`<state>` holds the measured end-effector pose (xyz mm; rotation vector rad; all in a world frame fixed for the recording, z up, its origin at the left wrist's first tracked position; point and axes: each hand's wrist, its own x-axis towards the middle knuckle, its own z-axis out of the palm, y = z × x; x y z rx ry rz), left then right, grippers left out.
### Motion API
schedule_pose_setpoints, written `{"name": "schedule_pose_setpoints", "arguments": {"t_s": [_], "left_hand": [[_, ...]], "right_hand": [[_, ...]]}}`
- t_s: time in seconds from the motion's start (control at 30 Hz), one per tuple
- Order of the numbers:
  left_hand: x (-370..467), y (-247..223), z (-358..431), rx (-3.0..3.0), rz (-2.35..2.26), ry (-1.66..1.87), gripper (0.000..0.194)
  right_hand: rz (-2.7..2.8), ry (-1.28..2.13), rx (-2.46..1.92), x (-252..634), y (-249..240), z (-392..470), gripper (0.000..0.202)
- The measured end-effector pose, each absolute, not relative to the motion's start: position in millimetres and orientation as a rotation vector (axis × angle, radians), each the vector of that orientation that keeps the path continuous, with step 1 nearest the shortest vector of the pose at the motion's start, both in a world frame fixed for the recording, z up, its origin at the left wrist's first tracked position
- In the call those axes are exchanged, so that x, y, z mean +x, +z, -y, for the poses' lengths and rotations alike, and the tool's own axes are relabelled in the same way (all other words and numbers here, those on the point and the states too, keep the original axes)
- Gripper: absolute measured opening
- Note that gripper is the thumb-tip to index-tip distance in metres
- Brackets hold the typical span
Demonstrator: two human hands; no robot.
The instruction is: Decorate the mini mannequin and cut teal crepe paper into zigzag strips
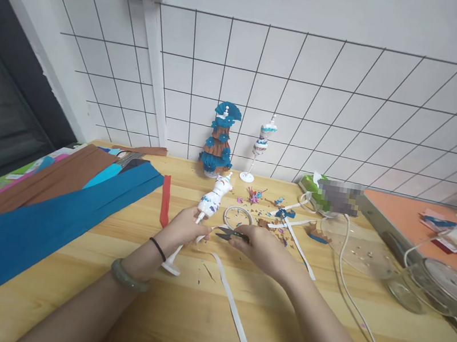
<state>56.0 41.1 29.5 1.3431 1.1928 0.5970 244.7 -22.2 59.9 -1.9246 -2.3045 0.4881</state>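
Note:
My left hand (188,227) is closed around the thin stem of a small white dress-form stand (211,200), which leans to the right at its top. Bits of blue and purple cling to its torso, and its round base (171,268) shows below my wrist. In my right hand (258,244) is a pair of dark scissors (225,232), blades pointing left toward my left fingertips. A small pale scrap sits by those fingertips, too small to name. Just beyond the scissors lies a white ring-shaped roll of tape (228,215). A long white strip (235,305) runs toward the front edge.
At the back stand a dress form in blue and brown crepe paper (219,140) and a bare white one (261,141). Crepe sheets (49,235) cover the left. Paper scraps (256,195), a tissue pack (312,185), a white cable (346,288) and a glass jar (406,294) are on the right.

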Motion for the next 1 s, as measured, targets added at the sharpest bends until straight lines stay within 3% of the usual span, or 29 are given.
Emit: {"name": "schedule_pose_setpoints", "arguments": {"t_s": [0.4,1.0], "left_hand": [[58.1,36.3,-37.6,1.354,-1.200,0.585,0.028],[56.8,32.8,-39.5,1.373,-1.203,0.555,0.033]], "right_hand": [[2.508,-0.047,-1.903,220.7,50.6,17.1,0.021],[2.538,-0.079,-1.861,221.6,43.6,14.7,0.028]]}}
